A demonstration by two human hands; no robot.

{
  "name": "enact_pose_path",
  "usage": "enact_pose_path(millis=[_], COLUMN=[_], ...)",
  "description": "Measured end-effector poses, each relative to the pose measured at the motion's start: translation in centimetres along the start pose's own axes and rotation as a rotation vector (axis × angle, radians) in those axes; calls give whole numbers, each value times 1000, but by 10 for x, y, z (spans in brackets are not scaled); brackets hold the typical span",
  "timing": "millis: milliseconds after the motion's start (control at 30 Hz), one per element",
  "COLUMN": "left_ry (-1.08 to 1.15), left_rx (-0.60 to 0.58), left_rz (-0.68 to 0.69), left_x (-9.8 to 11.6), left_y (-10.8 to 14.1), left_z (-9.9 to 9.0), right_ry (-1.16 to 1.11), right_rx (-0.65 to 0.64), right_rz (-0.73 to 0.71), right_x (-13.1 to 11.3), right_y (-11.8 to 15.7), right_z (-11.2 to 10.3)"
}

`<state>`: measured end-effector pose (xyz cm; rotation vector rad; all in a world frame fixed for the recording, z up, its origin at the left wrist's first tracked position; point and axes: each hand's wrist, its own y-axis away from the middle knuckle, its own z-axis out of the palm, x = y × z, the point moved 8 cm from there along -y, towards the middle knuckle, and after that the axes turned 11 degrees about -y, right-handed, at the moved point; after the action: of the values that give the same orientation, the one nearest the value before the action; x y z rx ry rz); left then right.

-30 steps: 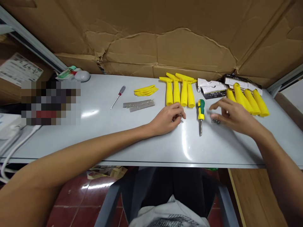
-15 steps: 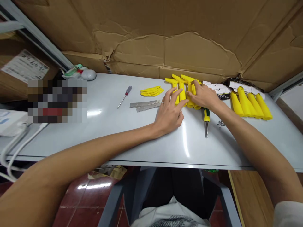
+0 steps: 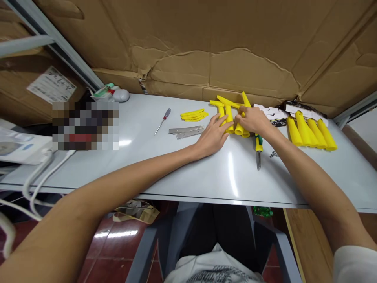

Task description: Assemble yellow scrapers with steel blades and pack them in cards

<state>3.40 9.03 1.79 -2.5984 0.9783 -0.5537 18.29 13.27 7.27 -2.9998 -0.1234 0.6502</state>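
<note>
My left hand [image 3: 212, 136] lies over two yellow T-shaped plastic pieces [image 3: 228, 114] with hollow tube ends, its fingers stretched apart and touching them. Just to the right, my right hand [image 3: 253, 119] has its fingers bent around another yellow T-shaped piece [image 3: 246, 100], whose head points up toward the cardboard; the fingers hide part of it. More yellow tube ends show beneath that hand. Left of my hands lie thin metal strips [image 3: 188, 131] and a small stack of flat yellow pieces [image 3: 194, 115]. A yellow-and-green-handled tool [image 3: 258, 151] with a metal tip lies below my right hand.
A screwdriver [image 3: 163, 121] lies to the left. Several yellow tubular pieces [image 3: 310, 131] and black-and-white packaging [image 3: 272, 113] are at the right. Small metal nuts [image 3: 273, 154] lie by my right forearm. Cardboard [image 3: 235, 70] stands along the back; white cables [image 3: 38, 182] hang at the left.
Under my right hand, a yellow head that pointed left now points upward. My left fingers have come down closer onto the yellow tubes. The camera view has shifted slightly.
</note>
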Motion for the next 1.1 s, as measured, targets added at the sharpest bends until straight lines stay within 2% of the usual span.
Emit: enact_pose_path(millis=[267,467,600,833,1100], left_ry=[19,2,-19,-2,32], left_rx=[28,11,-6,-23,-86], left_rz=[-12,-24,-10,24,79], left_x=[-3,-2,-1,1,-1], left_y=[-1,0,0,-2,-2], left_z=[-1,-3,-1,0,10], right_ry=[-118,-186,-285,-304,-287], right_rx=[-17,148,246,207,196], right_rz=[47,85,20,-20,-65], right_x=[16,22,20,15,16], right_y=[-3,0,-3,-4,-4], right_z=[1,-11,-15,2,3])
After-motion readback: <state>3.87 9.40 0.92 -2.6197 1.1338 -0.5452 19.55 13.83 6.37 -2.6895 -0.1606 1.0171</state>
